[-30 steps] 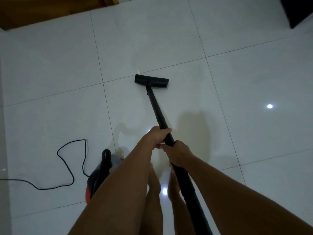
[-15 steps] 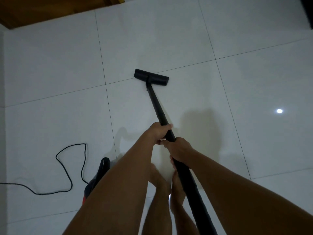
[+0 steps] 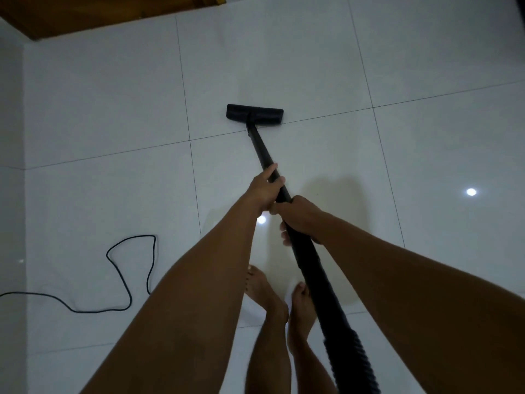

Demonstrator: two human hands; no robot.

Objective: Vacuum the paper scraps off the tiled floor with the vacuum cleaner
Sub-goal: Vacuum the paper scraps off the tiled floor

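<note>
Both hands are on the long black vacuum wand (image 3: 262, 150). The left hand (image 3: 262, 191) is wrapped around it further down the tube toward the nozzle; the right hand (image 3: 301, 218) is clamped just behind it, the two nearly touching. The wide flat black floor nozzle (image 3: 254, 113) sits flat on the glossy white tiled floor (image 3: 326, 52), its near edge right at a grout line. The ribbed black hose (image 3: 350, 362) runs back off the bottom edge, passing between the right forearm and the bare feet (image 3: 279, 300).

No paper scraps are visible anywhere on the floor here. Either this patch is done or white scraps are lost against white tile in the dim light; can't tell which. Judgement: mid-sweep, pushing the nozzle forward.

Risks:
- White scraps on white tile are easy to miss, and the ceiling-light reflections could be misread as scraps.
- A thin black power cord (image 3: 129, 275) lies looped on the floor to the left, near the left foot. A step back or sideways could snag it, and a leftward sweep could catch it in the nozzle.
- The hose lies close beside the feet, so it's a trip hazard if the person turns.
- A brown wooden edge (image 3: 85, 15) lies ahead at top left; a long push could bump the nozzle into it.
</note>
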